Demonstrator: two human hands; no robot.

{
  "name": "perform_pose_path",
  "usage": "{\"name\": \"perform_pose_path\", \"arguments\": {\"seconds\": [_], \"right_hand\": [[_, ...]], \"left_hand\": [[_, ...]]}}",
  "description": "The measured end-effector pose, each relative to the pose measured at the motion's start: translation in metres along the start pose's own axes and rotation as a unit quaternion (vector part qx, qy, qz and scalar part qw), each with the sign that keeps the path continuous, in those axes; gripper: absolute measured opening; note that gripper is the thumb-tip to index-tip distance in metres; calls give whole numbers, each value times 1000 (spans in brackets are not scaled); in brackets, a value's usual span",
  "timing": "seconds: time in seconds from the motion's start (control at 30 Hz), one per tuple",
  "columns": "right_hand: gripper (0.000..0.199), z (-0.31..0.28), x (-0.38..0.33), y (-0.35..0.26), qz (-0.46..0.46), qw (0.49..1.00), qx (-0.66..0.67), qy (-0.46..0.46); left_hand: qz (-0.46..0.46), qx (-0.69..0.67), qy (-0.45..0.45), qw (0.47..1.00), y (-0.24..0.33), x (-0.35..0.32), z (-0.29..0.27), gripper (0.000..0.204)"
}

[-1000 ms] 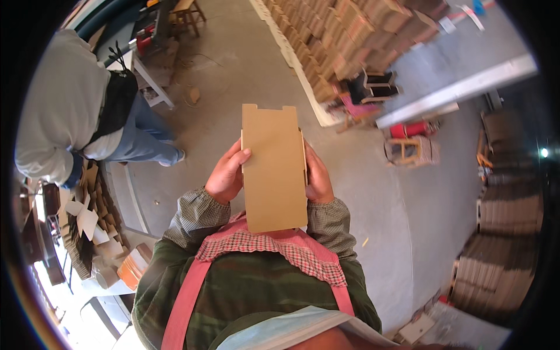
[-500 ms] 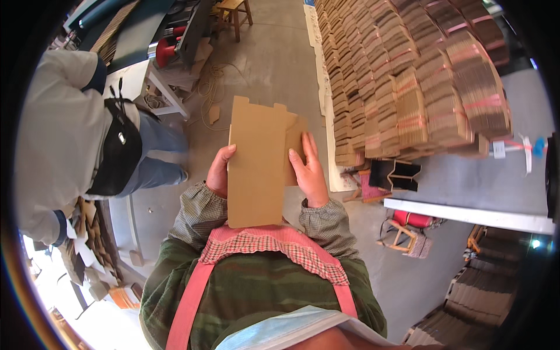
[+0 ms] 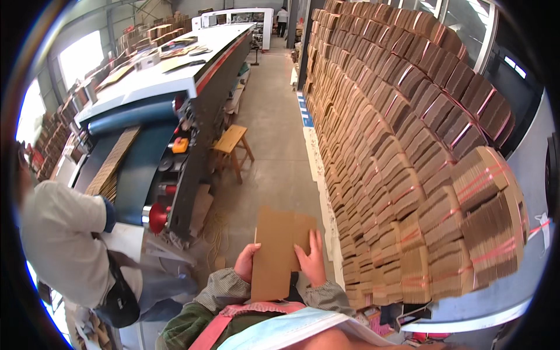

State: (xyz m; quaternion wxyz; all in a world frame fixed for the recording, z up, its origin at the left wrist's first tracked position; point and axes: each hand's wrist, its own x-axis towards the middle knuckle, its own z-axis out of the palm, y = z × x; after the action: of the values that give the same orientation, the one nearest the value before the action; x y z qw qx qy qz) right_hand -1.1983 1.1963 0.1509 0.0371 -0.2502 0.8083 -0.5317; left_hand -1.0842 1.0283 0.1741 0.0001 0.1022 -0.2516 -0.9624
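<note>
A brown folded cardboard piece (image 3: 273,254) is upright in front of my body, with a narrower flap (image 3: 304,228) on its right side. My left hand (image 3: 245,262) grips its left edge, the thumb on the front and the other fingers hidden behind. On the right, my right hand (image 3: 313,260) has its thumb at the main panel and its straight fingers along the flap, steadying that side.
Tall stacks of strapped cardboard (image 3: 402,175) line the right. To the left, a person in a white top (image 3: 64,245) is beside a long machine with a dark belt (image 3: 140,169). A wooden stool (image 3: 231,146) stands on the aisle floor (image 3: 274,140).
The view has tilted up, bringing the machine and far aisle into sight. The cardboard and both hands now appear lower in the picture; both hands remain on the cardboard.
</note>
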Motion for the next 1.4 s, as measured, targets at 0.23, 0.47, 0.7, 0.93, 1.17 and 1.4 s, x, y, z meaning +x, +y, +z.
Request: {"name": "perform_pose_path", "arguments": {"seconds": [0.23, 0.47, 0.7, 0.93, 1.17, 1.4], "right_hand": [[80, 14, 236, 50, 55, 962, 268, -19], [74, 42, 459, 77, 123, 919, 356, -117], [72, 86, 675, 113, 125, 936, 316, -93], [62, 83, 880, 141, 112, 940, 321, -22], [65, 108, 1132, 186, 190, 905, 319, -205], [69, 188, 1372, 173, 103, 898, 356, -235]], "left_hand": [[73, 187, 4, 980, 90, 176, 37, 36], [116, 429, -77, 892, 181, 350, 11, 55], [119, 374, -99, 915, 311, 537, -12, 36], [90, 465, -82, 877, 414, 746, -15, 43], [140, 334, -26, 932, 529, 977, -43, 60], [169, 164, 141, 961, 680, 1121, -28, 52]]}}
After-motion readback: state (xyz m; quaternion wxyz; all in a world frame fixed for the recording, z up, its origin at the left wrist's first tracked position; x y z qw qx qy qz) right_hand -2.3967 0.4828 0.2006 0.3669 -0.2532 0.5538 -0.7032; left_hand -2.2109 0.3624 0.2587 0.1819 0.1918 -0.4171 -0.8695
